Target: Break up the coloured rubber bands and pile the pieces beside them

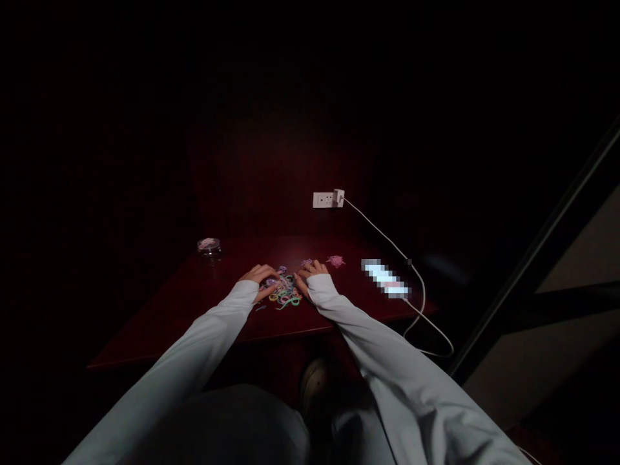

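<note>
A heap of small colourful rubber bands (285,290) lies on the dark red table (194,310). My left hand (262,276) rests at the heap's left edge with its fingers curled over the bands. My right hand (310,272) sits at the heap's right edge, fingers bent down onto the bands. Whether either hand pinches a band is too small and dim to make out. Both arms wear pale long sleeves.
A small pink cluster of bands (335,261) lies right of my right hand. A lit phone (386,279) lies further right on a white cable (382,236) to a wall charger (338,197). A small glass jar (209,248) stands back left. The surroundings are dark.
</note>
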### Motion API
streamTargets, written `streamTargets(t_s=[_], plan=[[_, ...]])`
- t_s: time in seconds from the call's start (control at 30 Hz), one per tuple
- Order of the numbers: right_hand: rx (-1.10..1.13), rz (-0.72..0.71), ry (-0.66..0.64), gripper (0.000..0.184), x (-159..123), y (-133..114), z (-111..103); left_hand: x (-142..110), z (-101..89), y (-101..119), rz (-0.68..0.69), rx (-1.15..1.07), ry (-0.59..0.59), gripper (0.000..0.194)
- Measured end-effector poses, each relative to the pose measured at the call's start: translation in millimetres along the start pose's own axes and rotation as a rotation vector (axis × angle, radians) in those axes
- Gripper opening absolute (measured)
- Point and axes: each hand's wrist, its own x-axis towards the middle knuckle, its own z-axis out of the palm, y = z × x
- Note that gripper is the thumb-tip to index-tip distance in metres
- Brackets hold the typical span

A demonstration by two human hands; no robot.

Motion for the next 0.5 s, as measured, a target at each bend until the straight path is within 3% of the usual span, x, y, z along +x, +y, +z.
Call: streamTargets(t_s=[0.3, 0.5], plan=[[0.145, -0.048, 0.003, 0.027, -11, -2, -4, 2, -2.3, 7, 0.016, -0.014, -0.02, 0.031], [0.276, -0.124, -0.078, 0.024, -14, -4, -14, 4, -1.5, 14, -0.002, -0.001, -0.039, 0.037]])
